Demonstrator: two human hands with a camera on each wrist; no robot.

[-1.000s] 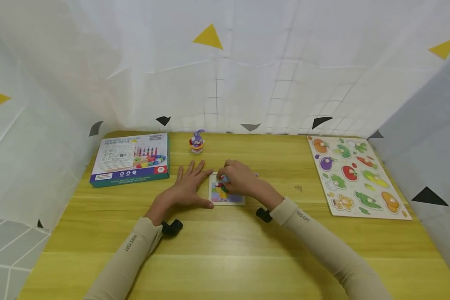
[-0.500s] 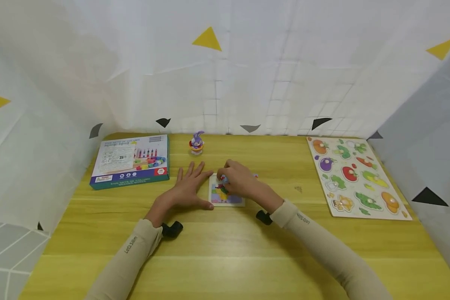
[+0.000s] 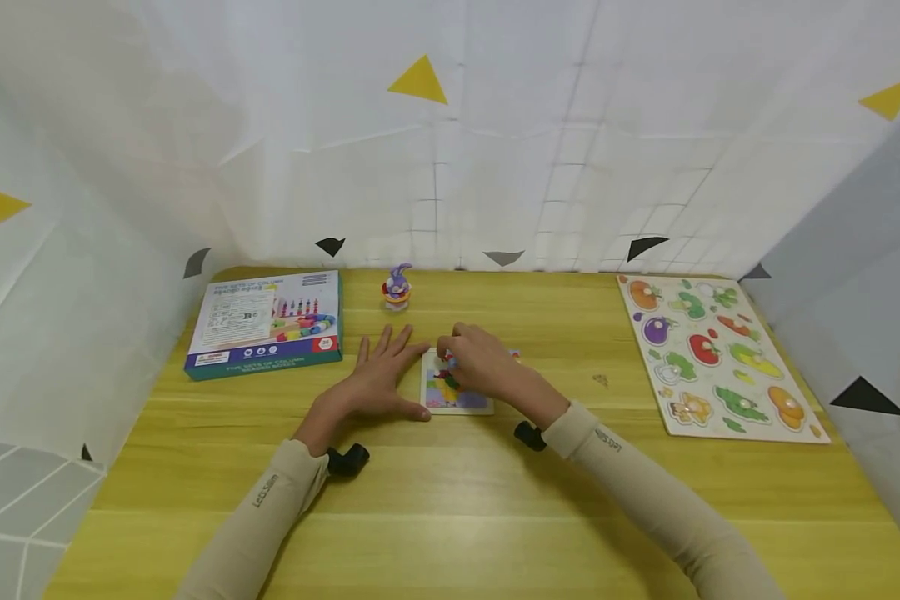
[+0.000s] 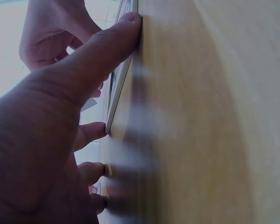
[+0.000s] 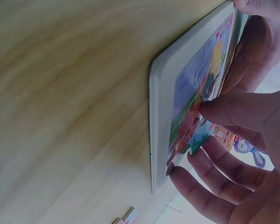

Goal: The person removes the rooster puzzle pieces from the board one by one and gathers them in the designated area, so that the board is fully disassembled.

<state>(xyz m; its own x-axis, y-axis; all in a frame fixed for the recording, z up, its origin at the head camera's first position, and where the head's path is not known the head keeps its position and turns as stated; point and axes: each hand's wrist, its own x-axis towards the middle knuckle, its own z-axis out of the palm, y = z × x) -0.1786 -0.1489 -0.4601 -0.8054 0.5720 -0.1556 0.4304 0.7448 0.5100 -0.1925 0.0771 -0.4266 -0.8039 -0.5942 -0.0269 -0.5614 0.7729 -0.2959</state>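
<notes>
A small jigsaw puzzle in a white-rimmed tray [image 3: 459,410] lies flat on the table, its colourful picture partly hidden by my right hand. My left hand [image 3: 375,383] is spread on the table at the tray's left side, thumb and index fingertip touching its edge. My right hand [image 3: 480,362] is over the puzzle's upper part. In the right wrist view, its thumb and fingers pinch a puzzle piece [image 5: 203,135] with blue and green on it, tilted against the picture. Another loose puzzle piece [image 5: 129,216] lies on the table beyond the tray, partly out of view.
A purple rabbit figurine [image 3: 397,288] stands behind the left hand. At the back left lies a beaded-toy box [image 3: 266,323]. A vegetable peg puzzle board [image 3: 720,362] lies on the right. White sheeting [image 3: 525,167] rises along the back edge of the wooden table [image 3: 450,517].
</notes>
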